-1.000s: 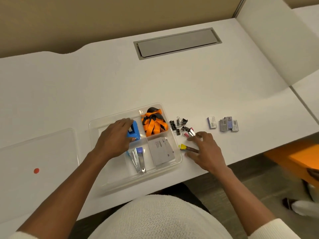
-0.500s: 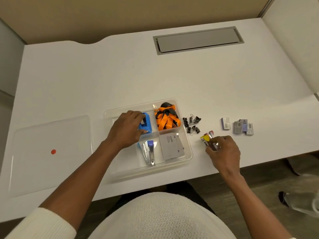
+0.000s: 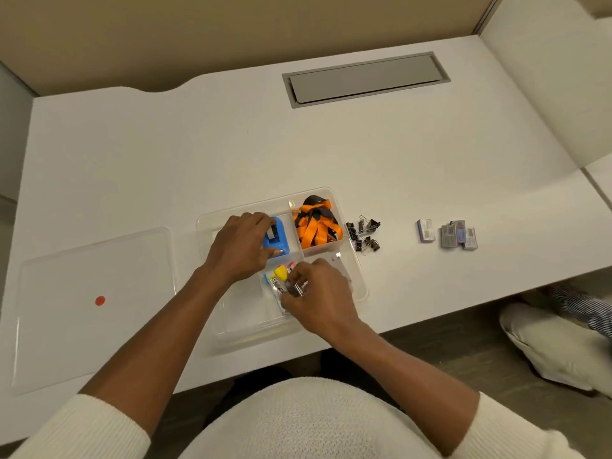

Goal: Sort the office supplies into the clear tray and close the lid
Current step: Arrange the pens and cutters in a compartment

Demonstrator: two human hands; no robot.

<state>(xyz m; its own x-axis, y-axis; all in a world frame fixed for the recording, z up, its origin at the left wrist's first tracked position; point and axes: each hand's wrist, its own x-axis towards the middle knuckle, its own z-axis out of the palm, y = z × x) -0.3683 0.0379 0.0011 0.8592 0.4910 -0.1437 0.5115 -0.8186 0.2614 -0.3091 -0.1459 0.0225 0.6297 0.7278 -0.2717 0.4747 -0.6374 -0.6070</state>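
Note:
The clear divided tray (image 3: 212,226) sits on the white desk in front of me. My left hand (image 3: 240,248) rests on a blue stapler-like block (image 3: 278,241) in a back compartment. My right hand (image 3: 319,298) is over the tray's middle front compartment, closed around small staplers with yellow and pink ends (image 3: 281,273). Orange and black lanyards (image 3: 316,225) fill the back right compartment. Black binder clips (image 3: 364,233) and small staple boxes (image 3: 450,234) lie on the desk to the right. The clear lid (image 3: 89,303) with a red dot lies to the left.
A grey cable hatch (image 3: 364,79) is set into the desk at the back. A partition wall (image 3: 546,77) rises at the right. Someone's shoe and striped trouser leg (image 3: 563,339) show on the floor beyond the desk's front right edge.
My right hand picked the small staplers off the desk and moved left with them over the tray's front compartment. My left hand stayed on the blue block.

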